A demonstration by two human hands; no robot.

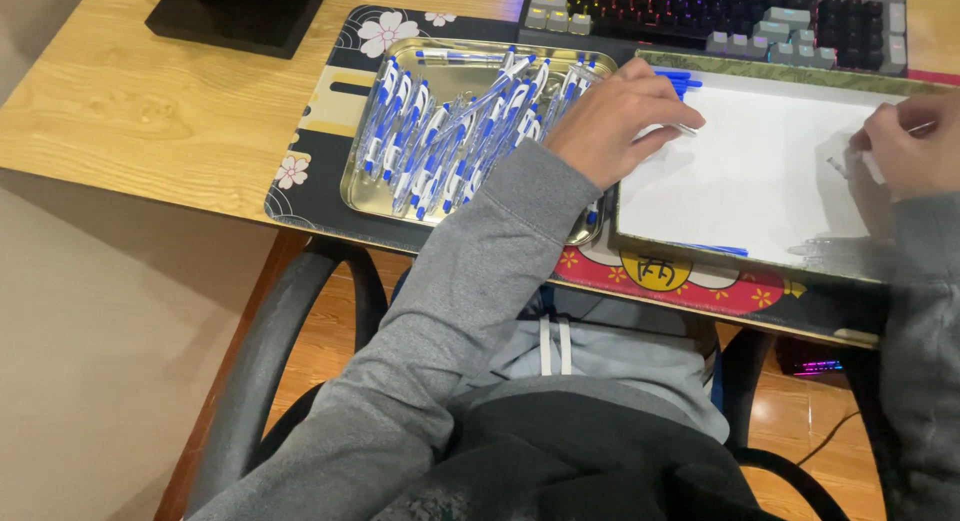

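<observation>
While the left hand [612, 116] curls over the edge of a metal tray [362, 186] full of blue-and-white pens [440, 131], its grip unclear, the right hand [908, 146] pinches a small clear pen part [842, 165] above the white tray [750, 181] w/ keyboard [700, 11] at table's [150, 111] back

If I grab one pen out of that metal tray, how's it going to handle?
Each pen looks like thin clear plastic, so probably light and stiff. The round barrel may roll, though the blue clip should check that. They overlap in the metal tray, so neighbours would likely shift under the left hand.
</observation>
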